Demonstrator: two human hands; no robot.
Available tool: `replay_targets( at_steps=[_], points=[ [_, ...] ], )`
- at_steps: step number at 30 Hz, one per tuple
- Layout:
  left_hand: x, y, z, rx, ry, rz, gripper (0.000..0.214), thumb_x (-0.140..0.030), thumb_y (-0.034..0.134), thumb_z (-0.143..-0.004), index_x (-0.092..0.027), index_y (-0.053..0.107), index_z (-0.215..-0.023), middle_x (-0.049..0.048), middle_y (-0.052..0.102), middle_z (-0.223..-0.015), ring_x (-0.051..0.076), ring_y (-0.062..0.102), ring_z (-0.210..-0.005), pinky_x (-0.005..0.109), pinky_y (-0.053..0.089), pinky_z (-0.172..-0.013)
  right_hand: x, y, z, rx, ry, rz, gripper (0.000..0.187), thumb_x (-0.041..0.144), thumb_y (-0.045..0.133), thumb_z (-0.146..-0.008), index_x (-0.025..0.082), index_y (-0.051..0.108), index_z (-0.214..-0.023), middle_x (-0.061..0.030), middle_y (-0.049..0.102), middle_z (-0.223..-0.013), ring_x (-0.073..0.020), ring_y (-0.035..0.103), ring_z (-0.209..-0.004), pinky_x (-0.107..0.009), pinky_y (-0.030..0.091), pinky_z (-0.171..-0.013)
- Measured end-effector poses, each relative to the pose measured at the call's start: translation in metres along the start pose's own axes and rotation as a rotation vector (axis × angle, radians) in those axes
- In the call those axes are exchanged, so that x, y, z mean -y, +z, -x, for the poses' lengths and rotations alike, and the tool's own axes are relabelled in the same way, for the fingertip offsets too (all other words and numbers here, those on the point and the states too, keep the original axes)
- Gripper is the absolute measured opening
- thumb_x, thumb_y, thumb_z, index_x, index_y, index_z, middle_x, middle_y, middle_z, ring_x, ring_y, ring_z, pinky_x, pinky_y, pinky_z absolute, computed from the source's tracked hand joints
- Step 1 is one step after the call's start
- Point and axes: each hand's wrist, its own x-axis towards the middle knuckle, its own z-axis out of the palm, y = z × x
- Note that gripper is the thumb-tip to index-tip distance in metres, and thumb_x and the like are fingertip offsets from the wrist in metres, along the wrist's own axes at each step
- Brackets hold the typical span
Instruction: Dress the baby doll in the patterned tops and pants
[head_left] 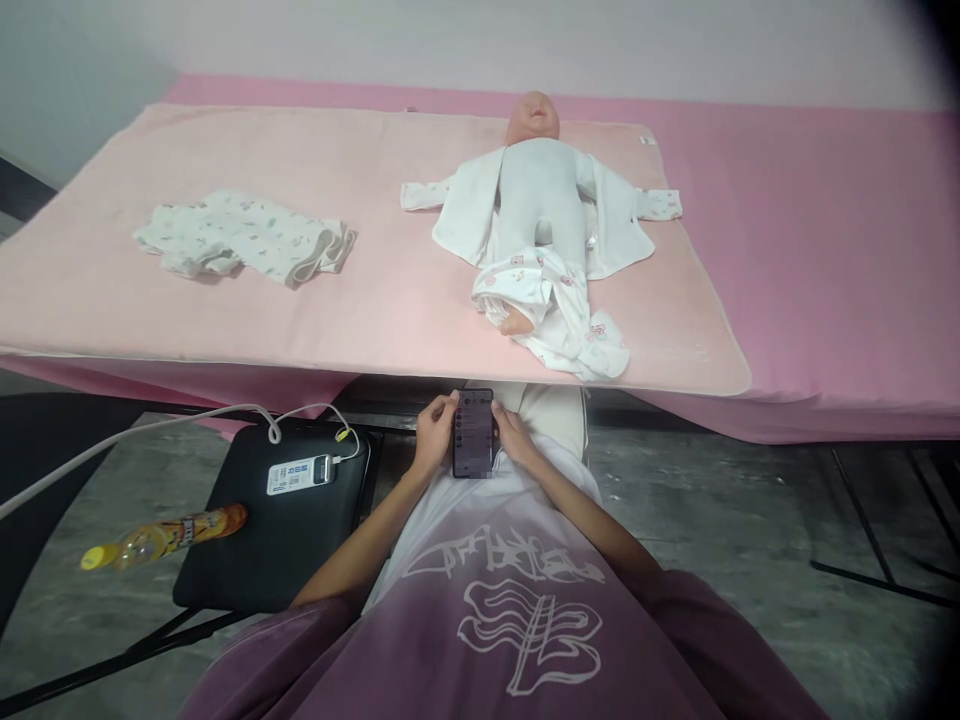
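White baby jacket (469, 220) spread open around the cloth-bodied baby doll (541, 185), sleeves (658, 204) out to either side and seemingly already over the arms, but front flaps not yet closed. Printed baby trousers (529, 280) bunched low on the doll's legs, a bare foot (516, 322) poking out: only partly on, judging by the lie. On the viewer's left of the doll, well apart, a crumpled printed baby garment (247, 240). Past the doll's feet, off the pink desk (832, 290): smartphone (474, 430) between left hand (433, 437) and right hand (514, 437), fingers of both curled against its side edges, clear of the doll and clothes.

A dark phone (474, 435) sits lengthwise between left hand (435, 435) and right hand (514, 437), screen (475, 425) apparently showing a list.
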Motion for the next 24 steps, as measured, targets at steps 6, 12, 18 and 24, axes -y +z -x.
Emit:
replay_targets(
  at_steps=[6,12,18,24],
  points=[
    [-0.0001,0.0014,-0.002,-0.002,0.02,-0.006,0.053,-0.068,0.074,-0.093,-0.019,0.067,-0.074,-0.0001,0.059,-0.073,0.015,0.052,-0.071,0.026,0.042,-0.069,0.0002,0.0007,-0.0007,-0.017,-0.008,0.001,0.083,0.099,0.03,-0.094,0.024,0.057,-0.071,-0.0022,0.058,-0.065,-0.0213,0.056,-0.067,-0.034,0.044,-0.07],
    [-0.0019,0.0005,0.0003,-0.003,0.005,0.017,0.059,-0.073,0.072,-0.094,-0.02,0.063,-0.07,-0.0009,0.055,-0.068,0.015,0.05,-0.067,0.027,0.041,-0.067,0.0009,0.0004,0.0,-0.009,-0.011,-0.011,0.084,0.101,0.03,-0.093,0.024,0.056,-0.072,-0.0013,0.057,-0.065,-0.021,0.056,-0.068,-0.034,0.042,-0.069],
    [-0.0054,0.0013,0.001,-0.008,0.012,0.017,0.062,-0.076,0.071,-0.094,-0.021,0.06,-0.067,-0.0008,0.052,-0.064,0.015,0.047,-0.065,0.028,0.04,-0.065,-0.0002,0.0004,-0.0006,-0.003,-0.007,-0.021,0.084,0.1,0.031,-0.093,0.024,0.058,-0.074,-0.0015,0.058,-0.067,-0.0209,0.056,-0.069,-0.034,0.044,-0.07],
    [0.0025,-0.0029,-0.0008,0.037,-0.011,0.034,0.057,-0.075,0.073,-0.09,-0.02,0.07,-0.076,-0.0003,0.056,-0.069,0.016,0.048,-0.067,0.027,0.041,-0.066,0.0053,-0.0059,0.008,0.062,-0.057,-0.075,0.071,0.086,0.043,-0.102,0.022,0.07,-0.093,-0.0045,0.07,-0.084,-0.025,0.066,-0.091,-0.037,0.054,-0.09]
  ],
)
